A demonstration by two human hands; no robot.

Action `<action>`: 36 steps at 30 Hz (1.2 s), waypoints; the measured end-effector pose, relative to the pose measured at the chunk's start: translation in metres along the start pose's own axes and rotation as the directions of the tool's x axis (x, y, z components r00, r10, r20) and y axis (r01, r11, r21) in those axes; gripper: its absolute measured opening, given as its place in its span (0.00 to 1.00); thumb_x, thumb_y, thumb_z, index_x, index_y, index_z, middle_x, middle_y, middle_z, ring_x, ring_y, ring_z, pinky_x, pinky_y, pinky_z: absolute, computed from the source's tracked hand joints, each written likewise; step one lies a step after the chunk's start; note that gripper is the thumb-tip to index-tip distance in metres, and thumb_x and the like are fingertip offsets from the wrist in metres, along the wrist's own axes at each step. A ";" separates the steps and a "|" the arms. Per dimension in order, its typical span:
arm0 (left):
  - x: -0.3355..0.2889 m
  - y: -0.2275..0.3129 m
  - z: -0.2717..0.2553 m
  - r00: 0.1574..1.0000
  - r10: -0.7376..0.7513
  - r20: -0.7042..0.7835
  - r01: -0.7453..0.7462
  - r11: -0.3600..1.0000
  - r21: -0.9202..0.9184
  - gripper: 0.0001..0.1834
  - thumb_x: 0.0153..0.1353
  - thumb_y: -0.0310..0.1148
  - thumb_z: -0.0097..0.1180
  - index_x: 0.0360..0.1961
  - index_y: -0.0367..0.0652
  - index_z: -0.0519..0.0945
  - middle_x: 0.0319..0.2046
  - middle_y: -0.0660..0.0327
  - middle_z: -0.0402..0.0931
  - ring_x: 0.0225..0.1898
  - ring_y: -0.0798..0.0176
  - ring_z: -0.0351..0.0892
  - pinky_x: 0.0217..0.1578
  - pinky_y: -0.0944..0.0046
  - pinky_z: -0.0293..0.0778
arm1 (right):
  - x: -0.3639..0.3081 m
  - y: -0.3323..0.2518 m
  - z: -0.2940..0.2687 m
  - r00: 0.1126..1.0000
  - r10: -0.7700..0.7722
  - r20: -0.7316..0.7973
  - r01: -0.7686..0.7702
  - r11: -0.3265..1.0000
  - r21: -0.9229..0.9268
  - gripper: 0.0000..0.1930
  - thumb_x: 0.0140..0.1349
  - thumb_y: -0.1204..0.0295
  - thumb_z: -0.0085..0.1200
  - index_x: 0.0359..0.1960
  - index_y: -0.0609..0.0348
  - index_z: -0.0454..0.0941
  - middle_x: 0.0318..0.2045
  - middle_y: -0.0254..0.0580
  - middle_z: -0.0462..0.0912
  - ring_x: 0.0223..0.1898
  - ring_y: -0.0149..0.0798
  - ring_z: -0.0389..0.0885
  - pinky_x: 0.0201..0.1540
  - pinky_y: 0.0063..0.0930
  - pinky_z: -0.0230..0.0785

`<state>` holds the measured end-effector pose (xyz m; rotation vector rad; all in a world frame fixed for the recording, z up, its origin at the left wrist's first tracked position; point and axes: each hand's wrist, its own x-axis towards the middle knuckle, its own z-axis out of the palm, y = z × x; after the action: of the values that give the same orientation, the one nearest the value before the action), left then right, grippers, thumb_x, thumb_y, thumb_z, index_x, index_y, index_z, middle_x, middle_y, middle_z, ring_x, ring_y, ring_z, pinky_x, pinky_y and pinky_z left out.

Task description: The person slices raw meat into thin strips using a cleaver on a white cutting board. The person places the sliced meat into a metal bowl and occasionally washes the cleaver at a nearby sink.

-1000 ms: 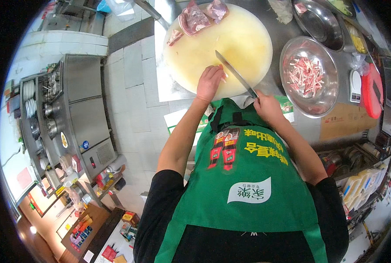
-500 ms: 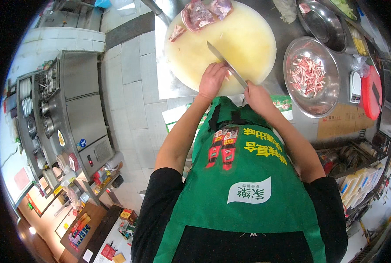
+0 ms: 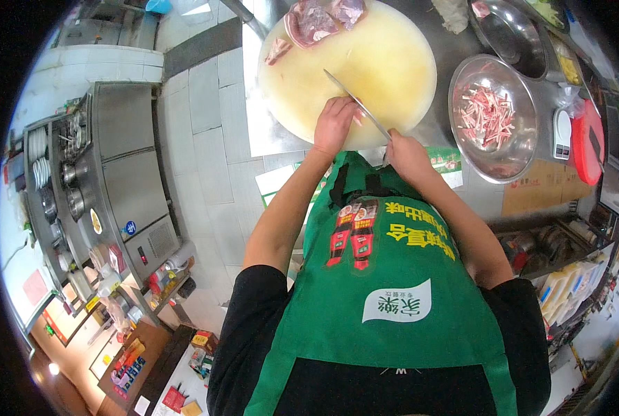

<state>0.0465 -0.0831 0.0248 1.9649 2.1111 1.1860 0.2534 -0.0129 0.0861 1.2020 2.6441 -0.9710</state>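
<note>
Steel looks more edge-on than before: the knife (image 3: 374,120), clamped in the right hand (image 3: 408,154), stands beside the left hand (image 3: 333,126), whose bunched fingers pin meat (image 3: 358,119) (mostly hidden) on the board (image 3: 392,59); probably mid-slice.

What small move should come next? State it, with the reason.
Probably a short slicing stroke with the knife: the right hand grips its handle, and its blade stands beside the small meat piece that the left hand holds on the round board.
</note>
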 end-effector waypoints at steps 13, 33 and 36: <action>-0.008 0.001 0.002 0.999 -0.035 -0.040 0.036 0.999 0.009 0.10 0.53 0.25 0.57 0.38 0.43 0.82 0.43 0.59 0.80 0.47 0.52 0.77 0.49 0.57 0.77 | -0.020 -0.002 -0.008 0.999 -0.002 0.051 0.003 1.000 -0.021 0.10 0.66 0.70 0.46 0.39 0.66 0.76 0.28 0.65 0.82 0.34 0.66 0.83 0.40 0.60 0.75; -0.001 -0.008 0.003 0.998 -0.060 -0.009 0.059 0.995 -0.078 0.06 0.57 0.25 0.60 0.37 0.40 0.83 0.42 0.55 0.81 0.48 0.48 0.78 0.50 0.53 0.76 | 0.020 -0.017 0.002 1.000 0.001 -0.016 -0.001 1.000 0.006 0.12 0.65 0.70 0.46 0.42 0.65 0.77 0.30 0.64 0.83 0.36 0.66 0.83 0.41 0.59 0.75; -0.010 -0.011 0.000 0.994 -0.110 0.009 0.110 0.991 -0.074 0.07 0.57 0.25 0.60 0.38 0.41 0.82 0.43 0.55 0.80 0.48 0.48 0.78 0.50 0.52 0.75 | 0.014 -0.017 -0.011 1.000 0.003 -0.008 -0.003 1.000 0.019 0.12 0.65 0.70 0.46 0.43 0.65 0.77 0.29 0.63 0.83 0.36 0.65 0.84 0.41 0.59 0.75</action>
<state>0.0397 -0.0912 0.0143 1.7940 2.1094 1.2204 0.2334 -0.0058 0.0994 1.2158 2.6446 -0.9956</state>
